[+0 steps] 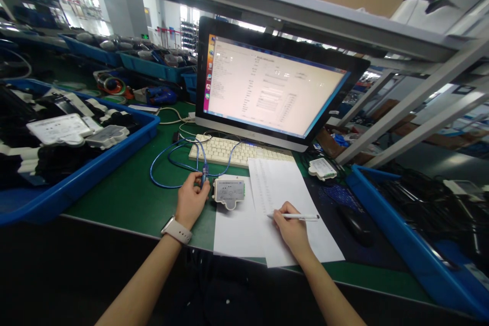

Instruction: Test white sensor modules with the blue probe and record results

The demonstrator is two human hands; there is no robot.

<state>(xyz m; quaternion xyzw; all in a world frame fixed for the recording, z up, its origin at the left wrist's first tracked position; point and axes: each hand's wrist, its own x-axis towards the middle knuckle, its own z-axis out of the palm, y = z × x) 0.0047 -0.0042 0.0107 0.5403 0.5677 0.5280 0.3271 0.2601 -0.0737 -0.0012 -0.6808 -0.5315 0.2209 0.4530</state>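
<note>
while the right hand [291,229] is gripping a white pen [305,217], the pen's tip is hovering over or touching a printed sheet [309,237]; i cannot tell which. the left hand [192,199] is pinching the plug [205,172] of a blue cable [151,169] between thumb and fingers, and the cable is looping across the green table [133,193] and over the white keyboard [237,154]. just right of the left hand, a labelled device [229,191] is lying face up on a second sheet [237,239], which is reaching partly under the printed one. behind the keyboard, a monitor [267,89] is showing a pale window of text. on the right, a black mouse [355,224] is resting on a dark mat [382,252], and another device [323,168] is lying near the monitor's base. blue bins [114,165] full of parts are flanking both sides.
</note>
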